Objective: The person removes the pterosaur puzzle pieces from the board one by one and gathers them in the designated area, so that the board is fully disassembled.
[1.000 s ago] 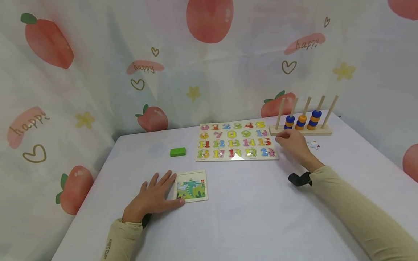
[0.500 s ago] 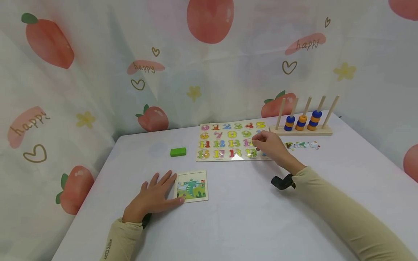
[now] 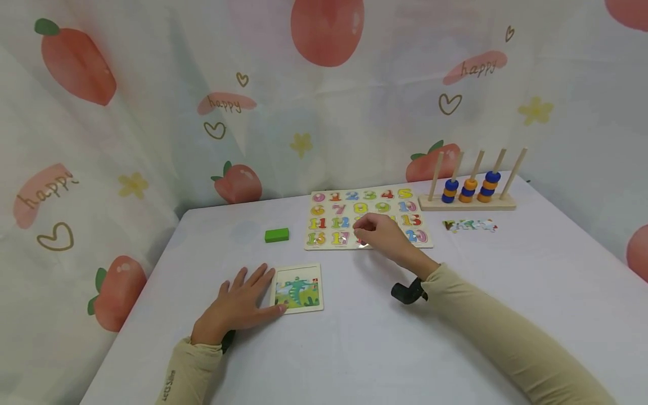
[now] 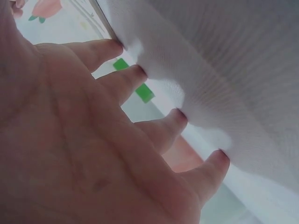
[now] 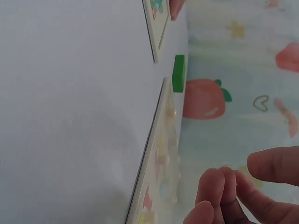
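Observation:
My left hand [image 3: 235, 306] lies spread at the left edge of a small square dinosaur jigsaw puzzle [image 3: 297, 288], its thumb and index fingertip at the frame. In the left wrist view the fingertips of the left hand [image 4: 93, 135] touch the white cloth. Over the lower part of a number puzzle board [image 3: 326, 216] hovers my right hand [image 3: 387, 236], hiding some numbers. Its fingers are loosely bent; in the right wrist view a gap shows between thumb and fingers of the right hand [image 5: 233, 191], with nothing in it. Several jigsaw pieces [image 3: 471, 225] lie in a row to the right.
A green block [image 3: 277, 235] lies left of the number board. At the back right stands a wooden bead rack [image 3: 466, 206] with blue and orange beads on upright pegs. A fruit-print curtain [image 3: 334, 124] hangs behind the white-covered table [image 3: 344, 349].
My right hand has moved left from beside the jigsaw pieces, across the number board, uncovering the whole row of pieces. The left hand and the dinosaur puzzle have stayed put.

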Demonstrator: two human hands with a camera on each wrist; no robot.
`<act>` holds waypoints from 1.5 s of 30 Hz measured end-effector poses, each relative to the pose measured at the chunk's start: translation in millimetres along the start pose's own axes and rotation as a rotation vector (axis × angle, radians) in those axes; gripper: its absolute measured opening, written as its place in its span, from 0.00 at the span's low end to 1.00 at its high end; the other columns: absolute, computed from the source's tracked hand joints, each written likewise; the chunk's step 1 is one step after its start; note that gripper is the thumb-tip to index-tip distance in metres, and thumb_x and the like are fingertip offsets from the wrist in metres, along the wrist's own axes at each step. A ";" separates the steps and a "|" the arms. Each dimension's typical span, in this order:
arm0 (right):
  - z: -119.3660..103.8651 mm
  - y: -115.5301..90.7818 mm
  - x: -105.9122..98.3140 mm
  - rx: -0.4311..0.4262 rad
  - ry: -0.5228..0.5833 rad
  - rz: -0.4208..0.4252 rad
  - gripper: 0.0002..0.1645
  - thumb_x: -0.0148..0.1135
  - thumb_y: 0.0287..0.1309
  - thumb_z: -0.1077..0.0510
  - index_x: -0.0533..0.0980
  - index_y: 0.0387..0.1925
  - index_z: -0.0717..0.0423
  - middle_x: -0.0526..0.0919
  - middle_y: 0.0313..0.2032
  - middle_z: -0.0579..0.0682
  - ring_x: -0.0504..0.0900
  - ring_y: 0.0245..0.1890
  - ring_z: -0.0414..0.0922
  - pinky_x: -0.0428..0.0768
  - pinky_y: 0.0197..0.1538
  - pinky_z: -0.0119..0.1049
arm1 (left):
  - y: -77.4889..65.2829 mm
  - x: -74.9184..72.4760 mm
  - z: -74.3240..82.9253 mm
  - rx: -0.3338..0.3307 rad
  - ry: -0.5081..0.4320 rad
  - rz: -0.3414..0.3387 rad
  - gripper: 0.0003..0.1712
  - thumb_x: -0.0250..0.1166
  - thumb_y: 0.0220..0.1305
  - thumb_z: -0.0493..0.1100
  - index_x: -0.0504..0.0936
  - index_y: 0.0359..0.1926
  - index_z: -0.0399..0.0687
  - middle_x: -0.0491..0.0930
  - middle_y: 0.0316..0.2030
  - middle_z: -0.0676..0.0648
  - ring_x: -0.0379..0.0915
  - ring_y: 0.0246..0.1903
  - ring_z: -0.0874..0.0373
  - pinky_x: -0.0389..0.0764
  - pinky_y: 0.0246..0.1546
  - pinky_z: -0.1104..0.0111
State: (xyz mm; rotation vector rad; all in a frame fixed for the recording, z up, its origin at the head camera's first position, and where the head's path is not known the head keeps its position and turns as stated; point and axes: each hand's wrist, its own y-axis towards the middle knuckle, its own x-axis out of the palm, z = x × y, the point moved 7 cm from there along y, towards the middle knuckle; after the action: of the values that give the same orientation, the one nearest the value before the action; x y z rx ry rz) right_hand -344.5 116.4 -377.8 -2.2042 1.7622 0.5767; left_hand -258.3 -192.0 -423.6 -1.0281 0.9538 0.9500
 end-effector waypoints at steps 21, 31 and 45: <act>-46.8 -7.9 99.2 -0.141 0.028 -0.262 0.15 0.62 0.75 0.61 0.81 0.55 0.67 0.85 0.40 0.51 0.88 0.38 0.48 0.82 0.42 0.35 | -2.4 -3.2 0.5 0.017 -0.007 0.017 0.56 0.67 0.66 0.73 0.62 0.84 0.50 0.55 0.83 0.43 0.44 0.80 0.28 0.49 0.71 0.25; -50.6 -8.1 129.7 -0.163 -0.070 -0.375 0.13 0.63 0.73 0.63 0.83 0.54 0.64 0.84 0.37 0.47 0.84 0.36 0.43 0.81 0.41 0.33 | -2.2 -3.4 1.1 0.019 0.002 0.020 0.56 0.67 0.66 0.73 0.63 0.84 0.49 0.55 0.83 0.42 0.44 0.80 0.28 0.49 0.71 0.25; -57.4 -0.7 157.8 -0.255 -0.343 -0.483 0.12 0.68 0.65 0.70 0.86 0.49 0.64 0.86 0.39 0.50 0.80 0.40 0.43 0.82 0.48 0.36 | -3.6 -4.8 1.0 0.035 -0.009 0.028 0.54 0.66 0.68 0.72 0.63 0.83 0.48 0.55 0.83 0.42 0.44 0.80 0.29 0.49 0.71 0.25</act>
State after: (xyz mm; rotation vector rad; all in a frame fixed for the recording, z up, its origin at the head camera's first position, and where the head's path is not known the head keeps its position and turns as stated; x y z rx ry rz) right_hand -306.4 -45.8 -399.4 -2.3946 0.9856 1.0215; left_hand -256.1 -192.7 -418.0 -0.9826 0.9758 0.9569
